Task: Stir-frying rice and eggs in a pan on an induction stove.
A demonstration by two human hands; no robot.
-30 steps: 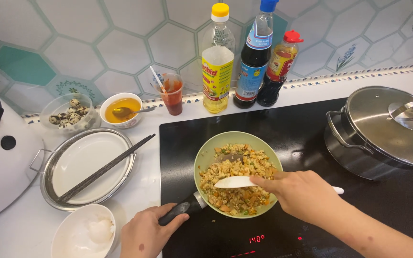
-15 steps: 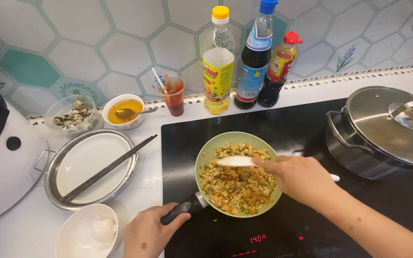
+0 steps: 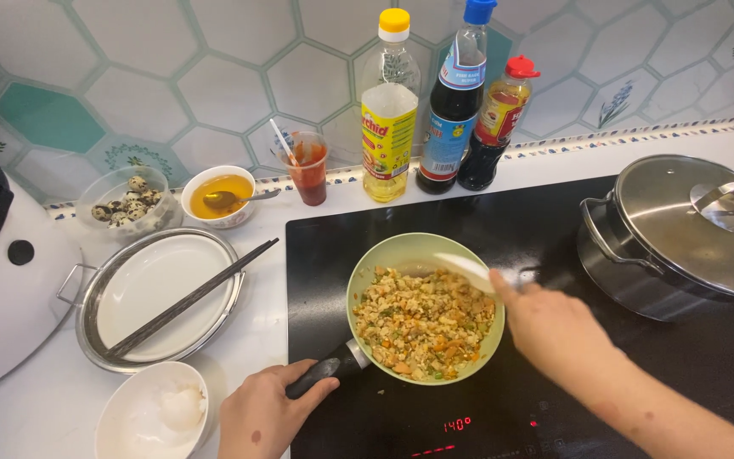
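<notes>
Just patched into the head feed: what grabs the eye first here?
The pale green frying pan of chopped fried mix sits mid-cooktop, its dark handle gripped by the left hand while the right hand holds a white spatula over its far rim. Behind stand three bottles; a lidded steel pot sits at right.

Single head-worn view, looking steeply down and forward from above the near edge of the black cooktop (image 3: 554, 221). Close range: cooktop fills centre and right of frame. Tiled wall (image 3: 172, 76) stands behind the cooktop, white surface (image 3: 299, 212) to its left.
</notes>
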